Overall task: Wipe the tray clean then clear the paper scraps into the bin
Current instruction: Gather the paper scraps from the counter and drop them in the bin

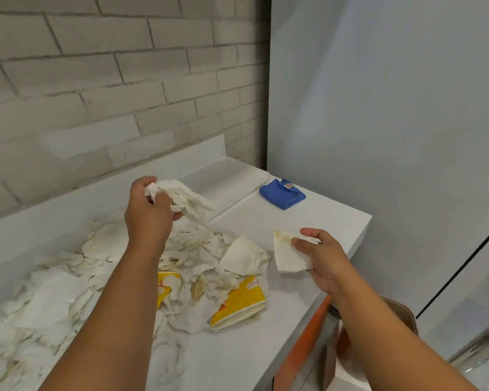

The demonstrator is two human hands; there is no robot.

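Countertop (266, 351), white, runs from lower left toward the upper right and ends against a pale wall panel (393, 108); a grey-white brick wall (96, 80) backs it along the far side. Right edge of the counter drops off just under the right hand; bare surface lies near the front edge and in the far right corner.

Paper scraps (68, 292), crumpled white napkins with yellowish stains, cover the left and middle of the counter in a loose heap, spreading out of view at the lower left. Two yellow printed paper wrappers (237, 303) lie in the heap, the larger one flattened, long axis running lower left to upper right.

Tray (223, 182), white and shallow, sits at the far end of the counter against the backsplash, long axis running left to right along the wall, nothing in it. Folded blue cloth (282, 193) lies just beside the tray's right end, apart from the scraps.

Below the counter's right edge, an orange and brown container (333, 334) is partly visible; cannot tell what it holds.

Left hand (147, 210) raised over the heap, fingers clenched round a crumpled napkin (187, 198) that trails down to the pile. Right hand (319, 258) near the counter's right edge, thumb and fingers pinching a folded napkin (287, 255), stained at its upper corner, lifted clear of the surface.
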